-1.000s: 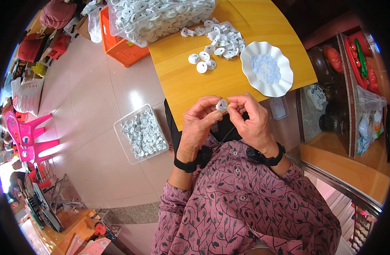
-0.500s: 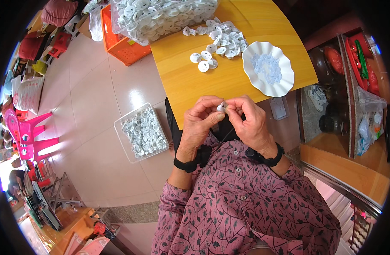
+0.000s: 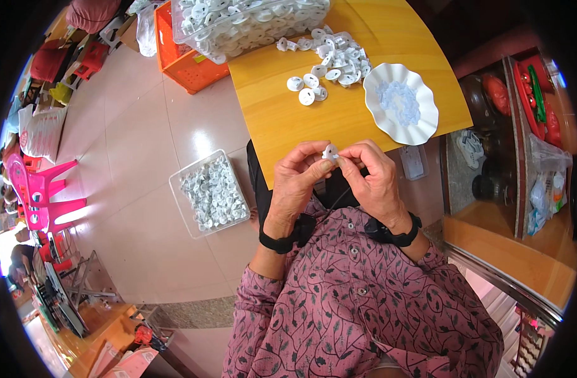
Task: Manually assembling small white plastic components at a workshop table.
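Note:
In front of my chest, my left hand point(image 3: 299, 178) pinches a small round white plastic part point(image 3: 329, 152) between thumb and forefinger. The part has a disc face with a small dark slot. My right hand point(image 3: 373, 178) is closed in a pinch right at the part's edge; a tiny pale bit shows at its fingertips, too small to name. Beyond my hands, similar white parts point(image 3: 345, 63) lie in a loose pile on the yellow wooden table point(image 3: 282, 138). To their right a white wavy-rimmed plate point(image 3: 428, 113) holds many small translucent bluish pieces point(image 3: 398, 101).
A large clear bin point(image 3: 238, 28) full of white parts stands at the table's far left, by an orange crate point(image 3: 197, 72). On the floor at left sits a clear tray point(image 3: 191, 228) of parts. Shelves point(image 3: 514, 145) stand at right, a pink stool point(image 3: 39, 189) far left.
The white part has turned in my left fingers, so its slotted face shows more. My right fingertips have shifted slightly along its edge. The whole view has moved a little.

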Action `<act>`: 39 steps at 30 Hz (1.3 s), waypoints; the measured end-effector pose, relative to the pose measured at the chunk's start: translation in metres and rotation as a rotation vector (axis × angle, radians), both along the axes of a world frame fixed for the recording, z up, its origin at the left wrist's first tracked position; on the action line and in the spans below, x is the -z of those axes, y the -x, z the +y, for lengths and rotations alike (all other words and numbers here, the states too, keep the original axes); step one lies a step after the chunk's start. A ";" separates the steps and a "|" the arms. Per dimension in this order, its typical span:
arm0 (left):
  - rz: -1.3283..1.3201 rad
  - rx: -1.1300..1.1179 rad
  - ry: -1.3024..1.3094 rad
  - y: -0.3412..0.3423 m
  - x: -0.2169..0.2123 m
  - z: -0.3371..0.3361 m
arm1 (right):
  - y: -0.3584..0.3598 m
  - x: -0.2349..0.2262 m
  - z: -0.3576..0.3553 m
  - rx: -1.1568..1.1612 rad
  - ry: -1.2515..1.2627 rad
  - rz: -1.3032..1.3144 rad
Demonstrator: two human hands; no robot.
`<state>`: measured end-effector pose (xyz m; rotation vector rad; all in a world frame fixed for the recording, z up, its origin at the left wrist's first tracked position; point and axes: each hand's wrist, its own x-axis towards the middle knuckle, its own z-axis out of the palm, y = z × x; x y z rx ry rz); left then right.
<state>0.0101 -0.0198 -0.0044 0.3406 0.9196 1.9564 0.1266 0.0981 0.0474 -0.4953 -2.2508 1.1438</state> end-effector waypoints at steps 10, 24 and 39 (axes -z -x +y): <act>0.157 -0.013 0.034 -0.001 0.005 -0.001 | 0.000 0.004 -0.001 -0.010 -0.063 -0.059; 0.043 -0.006 -0.008 0.004 0.002 0.000 | 0.000 0.007 -0.003 0.022 0.362 -0.064; 0.339 -0.359 -0.204 0.156 -0.128 0.078 | -0.019 0.013 -0.004 0.009 0.301 -0.093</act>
